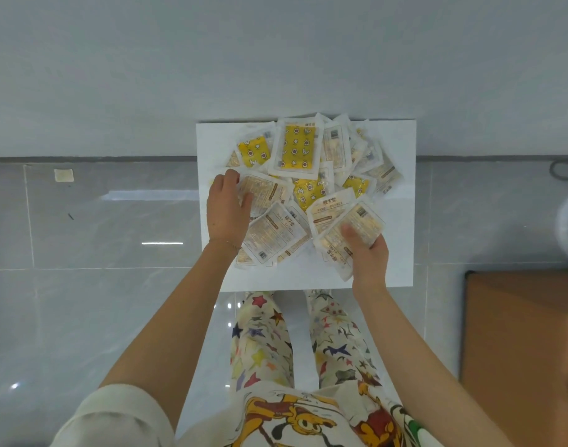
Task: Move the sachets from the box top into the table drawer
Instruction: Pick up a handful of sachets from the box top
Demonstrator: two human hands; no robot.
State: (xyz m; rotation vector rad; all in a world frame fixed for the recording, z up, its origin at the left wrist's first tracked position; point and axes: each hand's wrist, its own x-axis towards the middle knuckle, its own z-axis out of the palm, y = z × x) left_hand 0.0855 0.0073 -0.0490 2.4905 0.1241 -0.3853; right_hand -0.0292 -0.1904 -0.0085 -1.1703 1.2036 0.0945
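Head view, looking down: a pile of sachets [300, 150], some yellow with star prints and others pale and printed, lies heaped on the white box top [395, 221] against the wall. The left hand [226, 208] reaches into the pile's left side, its fingers curled and thumb pinching a pale sachet [266, 191]. The right hand [371, 256] grips a small stack of sachets [363, 221] at the pile's near right, thumb clamped on top. A brown cardboard box [518, 333] stands well apart on the tiled floor.
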